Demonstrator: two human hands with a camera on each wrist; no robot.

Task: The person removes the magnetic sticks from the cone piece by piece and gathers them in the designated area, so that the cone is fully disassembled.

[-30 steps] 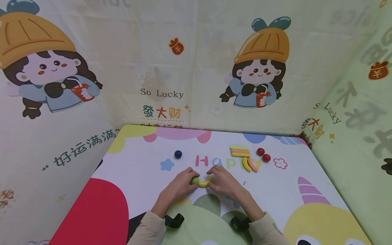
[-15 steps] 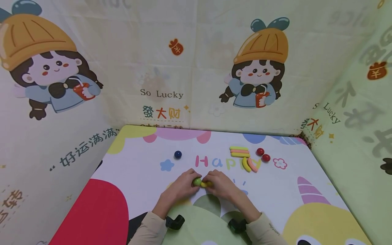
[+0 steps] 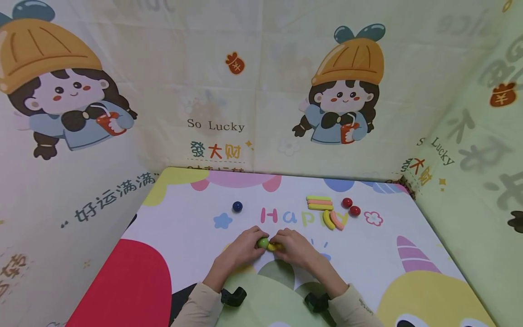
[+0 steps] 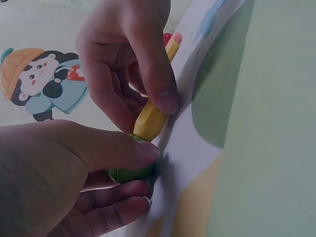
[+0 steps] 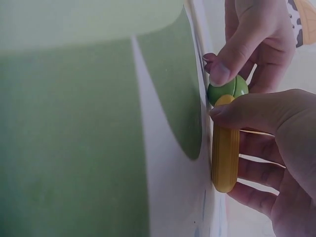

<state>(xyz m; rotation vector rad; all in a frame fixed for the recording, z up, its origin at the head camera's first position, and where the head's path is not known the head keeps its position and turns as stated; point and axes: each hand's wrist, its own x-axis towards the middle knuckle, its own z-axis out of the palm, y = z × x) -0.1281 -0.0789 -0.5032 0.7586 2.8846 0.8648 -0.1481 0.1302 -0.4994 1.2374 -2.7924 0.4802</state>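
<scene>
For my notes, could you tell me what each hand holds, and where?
Left hand pinches the green ball; right hand grips the yellow stick along its sides.

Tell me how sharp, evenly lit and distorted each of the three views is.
Head view: even soft light, sharp, wide-angle bending of the table edges. Left wrist view: dim, the left hand soft up close, faint shadow beside the green ball. Right wrist view: tilted sideways, the right hand large and soft, the yellow stick fairly clear.
</scene>
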